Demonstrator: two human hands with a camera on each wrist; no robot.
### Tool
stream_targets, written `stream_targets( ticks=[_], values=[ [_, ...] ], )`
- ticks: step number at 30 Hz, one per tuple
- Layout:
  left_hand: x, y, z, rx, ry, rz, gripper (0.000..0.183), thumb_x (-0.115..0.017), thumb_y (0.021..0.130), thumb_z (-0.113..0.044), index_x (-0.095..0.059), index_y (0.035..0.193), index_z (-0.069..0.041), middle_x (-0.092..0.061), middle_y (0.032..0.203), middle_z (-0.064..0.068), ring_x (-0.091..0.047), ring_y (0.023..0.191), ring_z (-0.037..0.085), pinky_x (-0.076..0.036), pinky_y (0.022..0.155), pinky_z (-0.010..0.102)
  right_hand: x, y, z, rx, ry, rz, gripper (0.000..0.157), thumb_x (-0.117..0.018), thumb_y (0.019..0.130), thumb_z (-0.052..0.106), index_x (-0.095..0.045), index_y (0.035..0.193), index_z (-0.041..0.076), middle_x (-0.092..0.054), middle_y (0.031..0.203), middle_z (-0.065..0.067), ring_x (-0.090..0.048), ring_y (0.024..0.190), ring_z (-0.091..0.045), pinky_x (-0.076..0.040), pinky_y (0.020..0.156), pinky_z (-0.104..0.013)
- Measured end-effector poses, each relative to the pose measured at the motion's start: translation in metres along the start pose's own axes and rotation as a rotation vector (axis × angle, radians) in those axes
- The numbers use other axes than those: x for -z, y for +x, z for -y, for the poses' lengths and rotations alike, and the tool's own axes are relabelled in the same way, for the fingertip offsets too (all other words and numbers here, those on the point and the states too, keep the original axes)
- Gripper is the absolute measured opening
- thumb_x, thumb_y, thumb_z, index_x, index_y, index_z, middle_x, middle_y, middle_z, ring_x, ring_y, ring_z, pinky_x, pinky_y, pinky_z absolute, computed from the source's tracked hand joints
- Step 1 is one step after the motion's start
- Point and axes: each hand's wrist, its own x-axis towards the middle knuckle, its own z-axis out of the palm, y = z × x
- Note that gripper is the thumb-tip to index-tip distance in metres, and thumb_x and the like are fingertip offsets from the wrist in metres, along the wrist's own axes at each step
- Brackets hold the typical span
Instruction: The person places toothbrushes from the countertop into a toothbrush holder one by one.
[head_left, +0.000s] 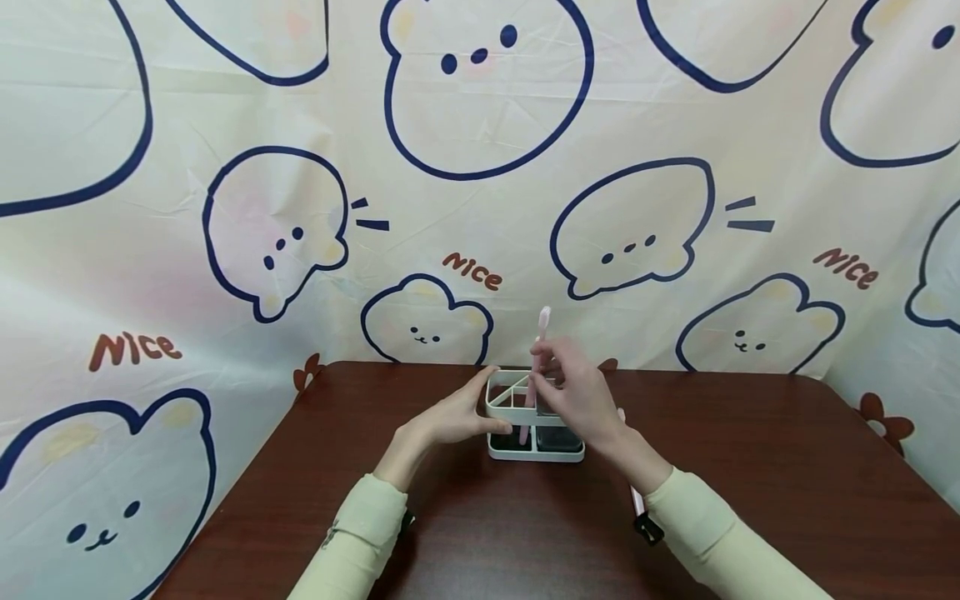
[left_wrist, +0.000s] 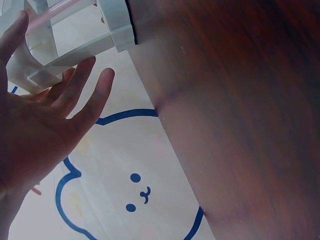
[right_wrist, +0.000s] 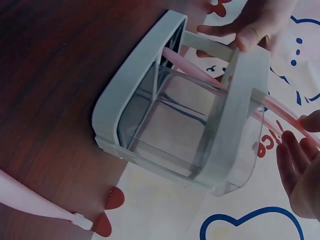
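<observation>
Head view: right hand [head_left: 579,390] pinches pink toothbrush [head_left: 531,390], lower end inside holder [head_left: 517,414]; left hand [head_left: 453,414] grips holder's left side. Possible trouble: toothbrush snagging inside could tip holder if left hand slackens. Second toothbrush [right_wrist: 35,200] lies right of holder.

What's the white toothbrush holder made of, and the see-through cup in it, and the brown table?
The holder looks like plastic, smooth and matte, with rounded, moulded-looking edges. The cup is probably clear, glossy plastic, since the backdrop shows through; glass is possible. The table looks like wood with a soft shine, given its dark streaks, though it may be printed.
</observation>
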Motion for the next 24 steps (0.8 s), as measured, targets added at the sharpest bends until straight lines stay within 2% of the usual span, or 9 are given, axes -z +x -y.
stream_targets(
  ticks=[6,12,17,24],
  values=[
    [0.000,0.000,0.000,0.003,0.008,0.002,0.086,-0.076,0.086,-0.039,-0.024,0.153,-0.027,-0.048,0.135,0.000,-0.049,0.120,0.020,-0.037,0.111,0.054,-0.003,-0.004,-0.004,0.043,-0.130,-0.002,0.033,-0.078,0.084,0.006,-0.063,0.114,0.010,-0.066,0.099,-0.003,-0.069,0.090,-0.018,-0.059,0.080,-0.037],
    [0.000,0.001,0.001,-0.017,0.003,0.003,0.083,-0.077,0.086,-0.036,-0.026,0.151,-0.028,-0.050,0.133,-0.001,-0.051,0.117,0.020,-0.039,0.109,0.053,-0.005,-0.008,-0.006,0.080,-0.242,0.020,0.025,-0.078,0.085,0.012,-0.068,0.108,0.012,-0.071,0.097,-0.001,-0.065,0.086,-0.017,-0.056,0.079,-0.036],
    [0.000,0.002,0.001,-0.027,-0.002,0.008,0.082,-0.077,0.086,-0.033,-0.027,0.151,-0.027,-0.050,0.132,-0.001,-0.052,0.116,0.019,-0.041,0.107,0.050,-0.008,-0.013,-0.009,0.133,-0.311,0.021,0.019,-0.078,0.086,0.016,-0.071,0.103,0.014,-0.072,0.094,0.000,-0.064,0.088,-0.018,-0.053,0.079,-0.039],
    [-0.001,0.003,0.001,-0.026,0.016,0.003,0.084,-0.077,0.086,-0.032,-0.024,0.152,-0.027,-0.048,0.133,0.000,-0.053,0.115,0.018,-0.042,0.106,0.047,-0.010,-0.021,-0.011,0.157,-0.371,0.036,0.017,-0.076,0.087,0.022,-0.075,0.103,0.016,-0.073,0.096,0.002,-0.063,0.093,-0.020,-0.050,0.079,-0.040]
  ],
)
